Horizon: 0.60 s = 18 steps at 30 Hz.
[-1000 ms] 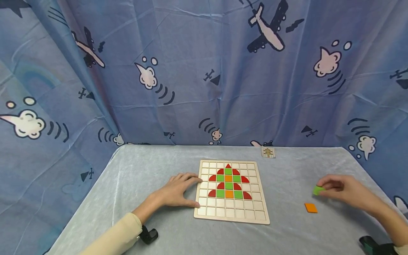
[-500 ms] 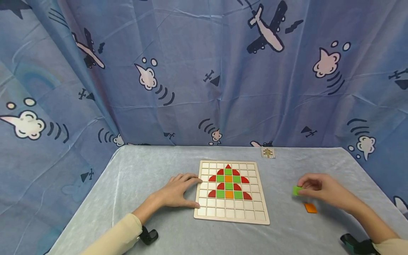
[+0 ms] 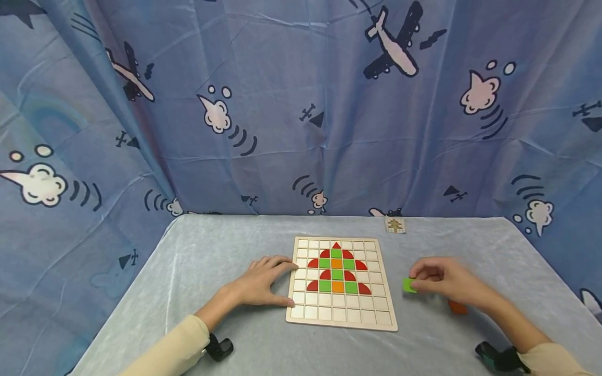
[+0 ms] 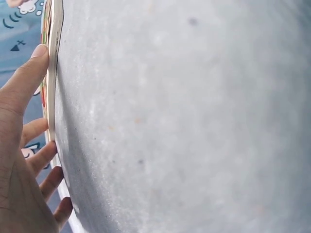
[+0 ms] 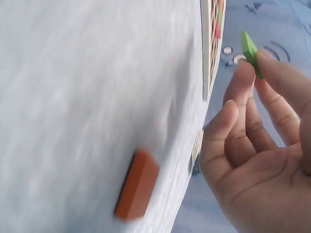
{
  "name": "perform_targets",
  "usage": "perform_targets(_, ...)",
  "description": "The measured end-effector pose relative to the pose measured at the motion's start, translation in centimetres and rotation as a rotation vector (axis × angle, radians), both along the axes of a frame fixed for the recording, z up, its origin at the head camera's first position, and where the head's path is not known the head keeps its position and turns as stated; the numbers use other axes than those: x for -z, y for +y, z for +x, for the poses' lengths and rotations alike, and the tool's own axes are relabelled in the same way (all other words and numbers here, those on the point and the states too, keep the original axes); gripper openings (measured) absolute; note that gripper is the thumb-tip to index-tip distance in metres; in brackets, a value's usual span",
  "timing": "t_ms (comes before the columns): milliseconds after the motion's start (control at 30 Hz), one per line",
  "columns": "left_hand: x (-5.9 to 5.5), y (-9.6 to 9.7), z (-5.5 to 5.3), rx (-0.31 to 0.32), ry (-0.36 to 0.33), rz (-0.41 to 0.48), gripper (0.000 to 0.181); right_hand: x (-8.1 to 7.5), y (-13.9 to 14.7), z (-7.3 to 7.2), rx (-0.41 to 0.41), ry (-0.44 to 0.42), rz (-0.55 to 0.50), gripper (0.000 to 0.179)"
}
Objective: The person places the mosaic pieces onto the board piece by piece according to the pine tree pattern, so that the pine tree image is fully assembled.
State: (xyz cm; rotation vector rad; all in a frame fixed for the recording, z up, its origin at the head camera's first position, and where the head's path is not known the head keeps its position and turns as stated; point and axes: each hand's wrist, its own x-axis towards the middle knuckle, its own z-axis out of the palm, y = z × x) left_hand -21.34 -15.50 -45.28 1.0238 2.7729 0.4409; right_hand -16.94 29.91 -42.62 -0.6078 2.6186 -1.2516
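A wooden grid board (image 3: 345,316) lies mid-table, with red, green and orange pieces forming a tree shape in its cells. My left hand (image 3: 256,282) rests at the board's left side, thumb and fingertips touching the edge; in the left wrist view the fingers (image 4: 43,158) lie along that edge. Between thumb and fingertips, my right hand (image 3: 451,282) pinches a green square tile (image 3: 408,285), held above the cloth just right of the board. The right wrist view shows this green tile (image 5: 249,48) edge-on. An orange tile (image 3: 457,307) lies under the right forearm, partly hidden.
A small card with a tree pattern (image 3: 395,225) lies at the table's back edge. Pale cloth (image 3: 211,235) covers the table, and a blue patterned curtain (image 3: 282,130) hangs behind and at the sides.
My right hand has moved left with the green tile, from beyond the orange tile to near the board's right edge. The left hand and the board have stayed put.
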Motion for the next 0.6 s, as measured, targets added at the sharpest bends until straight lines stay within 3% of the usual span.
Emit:
perform_targets(267,0.0,-0.1,-0.1,0.001,0.001,-0.007,0.083,0.3,-2.6,-0.1,-0.04,-0.084,-0.062,0.019)
perform_targets(600,-0.2,0.0,0.0,-0.003,-0.007,-0.002,0.082,1.1,-6.1,-0.3,-0.128,-0.041,-0.125,0.016)
